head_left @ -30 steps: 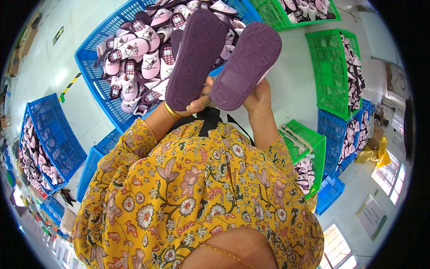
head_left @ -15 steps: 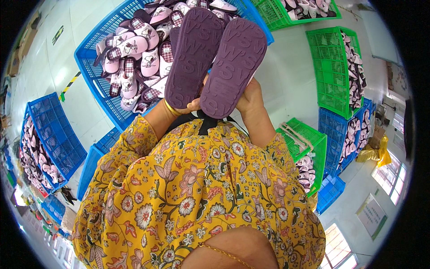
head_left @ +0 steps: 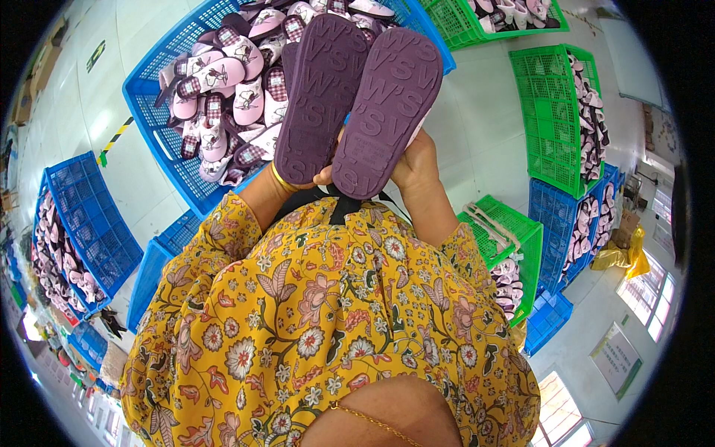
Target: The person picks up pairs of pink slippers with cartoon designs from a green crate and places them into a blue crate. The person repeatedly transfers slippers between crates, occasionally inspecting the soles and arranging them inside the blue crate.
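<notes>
Two purple slippers are held up side by side, their embossed soles facing me. My left hand (head_left: 298, 182) grips the left slipper (head_left: 316, 104) low at its end; most of its fingers are hidden behind the sole. The right slipper (head_left: 387, 112) tilts to the right, with my right hand (head_left: 415, 164) closed round its right edge from behind. The lower ends of the soles touch or overlap slightly. Just beyond them stands a large blue plastic basket (head_left: 160, 141) heaped with pink slippers (head_left: 249, 100), some with dark checked linings.
Green crates (head_left: 551, 123) of slippers stand at the right, with blue crates (head_left: 551, 223) beside them. A smaller green crate (head_left: 530, 279) sits by my right elbow. At the left is a blue crate (head_left: 97, 223) of slippers, and another blue crate (head_left: 153, 272) is by my left elbow.
The slippers have tilted very slightly in my hands, and the right one has shifted a little to the left at its top. My grip looks the same.
</notes>
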A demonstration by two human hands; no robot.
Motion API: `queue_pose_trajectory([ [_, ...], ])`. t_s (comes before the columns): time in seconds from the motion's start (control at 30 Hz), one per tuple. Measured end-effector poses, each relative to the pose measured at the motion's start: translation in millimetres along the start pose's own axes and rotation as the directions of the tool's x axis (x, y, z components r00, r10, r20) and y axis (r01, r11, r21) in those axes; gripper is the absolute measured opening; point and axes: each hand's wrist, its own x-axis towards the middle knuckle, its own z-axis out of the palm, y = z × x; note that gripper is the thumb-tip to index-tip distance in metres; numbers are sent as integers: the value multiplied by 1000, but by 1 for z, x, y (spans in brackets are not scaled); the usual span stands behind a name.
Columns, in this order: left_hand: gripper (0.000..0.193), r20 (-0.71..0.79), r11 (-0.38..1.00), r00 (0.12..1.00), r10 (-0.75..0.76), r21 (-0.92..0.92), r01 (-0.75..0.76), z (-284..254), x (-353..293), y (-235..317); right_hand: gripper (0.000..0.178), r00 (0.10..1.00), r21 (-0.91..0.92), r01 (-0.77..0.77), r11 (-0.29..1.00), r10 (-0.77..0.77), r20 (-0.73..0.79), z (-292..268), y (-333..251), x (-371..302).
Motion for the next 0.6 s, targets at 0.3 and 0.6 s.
queue_pose_trajectory([
  [0.3, 56, 42, 1000, 999, -17, 7, 16, -6, -1, -1, 35, 1000, 6, 0, 1000, 0, -2, 3, 0, -3],
  [0.6, 54, 92, 1000, 996, -23, 15, 22, -6, -4, -2, 35, 1000, 18, -3, 1000, 3, 6, -2, 1, -2],
])
